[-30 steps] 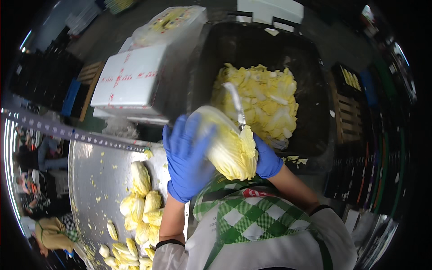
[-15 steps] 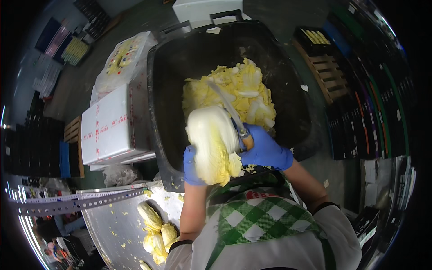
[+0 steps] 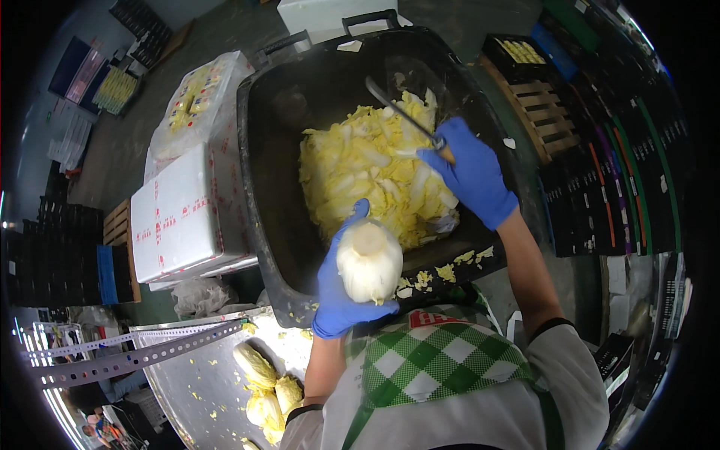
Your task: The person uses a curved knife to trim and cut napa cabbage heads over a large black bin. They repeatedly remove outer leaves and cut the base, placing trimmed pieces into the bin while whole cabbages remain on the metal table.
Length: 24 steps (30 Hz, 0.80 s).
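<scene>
In a blue glove, my left hand [image 3: 337, 289] is wrapped round a napa cabbage [image 3: 370, 262], its pale cut base turned up toward me. The cabbage is over the near rim of a big black bin [image 3: 281, 247]. My right hand [image 3: 472, 174], gloved in blue too, grips the wooden handle of a knife [image 3: 407, 115] with a long narrow blade. The blade points up and left above the heap of yellow cabbage leaves [image 3: 367, 161] inside the bin. The knife and the cabbage are well apart.
To my left a metal table [image 3: 195, 367] holds several cabbages [image 3: 262, 386]; a perforated metal strip [image 3: 142, 352] crosses its far side. White foam boxes [image 3: 176, 217] stand left of the bin. On the right are a wooden pallet [image 3: 536, 112] and stacked dark crates [image 3: 592, 199].
The knife has swung away from the cabbage, up and right over the bin. My left hand has turned the cabbage so its base faces up. More leaf pieces lie on the near rim.
</scene>
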Motion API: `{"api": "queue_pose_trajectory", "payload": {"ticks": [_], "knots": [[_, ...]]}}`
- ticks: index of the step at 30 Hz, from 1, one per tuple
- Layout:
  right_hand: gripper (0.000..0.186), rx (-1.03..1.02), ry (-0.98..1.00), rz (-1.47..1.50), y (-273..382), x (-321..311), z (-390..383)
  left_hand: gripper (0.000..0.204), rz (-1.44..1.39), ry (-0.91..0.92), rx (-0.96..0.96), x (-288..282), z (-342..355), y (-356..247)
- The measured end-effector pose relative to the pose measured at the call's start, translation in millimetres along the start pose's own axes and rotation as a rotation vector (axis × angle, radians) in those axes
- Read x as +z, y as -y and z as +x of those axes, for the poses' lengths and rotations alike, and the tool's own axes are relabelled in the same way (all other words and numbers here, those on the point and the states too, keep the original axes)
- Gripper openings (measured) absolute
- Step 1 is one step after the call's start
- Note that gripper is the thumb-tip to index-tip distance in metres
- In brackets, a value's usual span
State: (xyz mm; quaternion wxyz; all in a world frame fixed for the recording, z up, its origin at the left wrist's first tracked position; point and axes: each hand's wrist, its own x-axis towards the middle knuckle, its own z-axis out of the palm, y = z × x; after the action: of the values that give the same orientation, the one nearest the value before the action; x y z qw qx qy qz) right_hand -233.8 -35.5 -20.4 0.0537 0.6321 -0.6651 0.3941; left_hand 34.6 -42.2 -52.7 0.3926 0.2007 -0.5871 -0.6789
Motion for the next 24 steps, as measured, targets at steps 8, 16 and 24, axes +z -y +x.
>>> {"api": "queue_pose_trajectory", "payload": {"ticks": [8,16,24], "knots": [[0.025,-0.251,0.23,-0.085,78,-34,-39,0.097,0.262,-0.271,0.04,16,3,-14],[0.028,-0.259,0.304,-0.101,80,-36,-44,0.095,0.392,-0.214,0.073,20,5,-13],[0.016,-0.172,0.337,0.023,71,-30,-48,0.087,0.462,-0.143,-0.032,13,-9,-18]]}}
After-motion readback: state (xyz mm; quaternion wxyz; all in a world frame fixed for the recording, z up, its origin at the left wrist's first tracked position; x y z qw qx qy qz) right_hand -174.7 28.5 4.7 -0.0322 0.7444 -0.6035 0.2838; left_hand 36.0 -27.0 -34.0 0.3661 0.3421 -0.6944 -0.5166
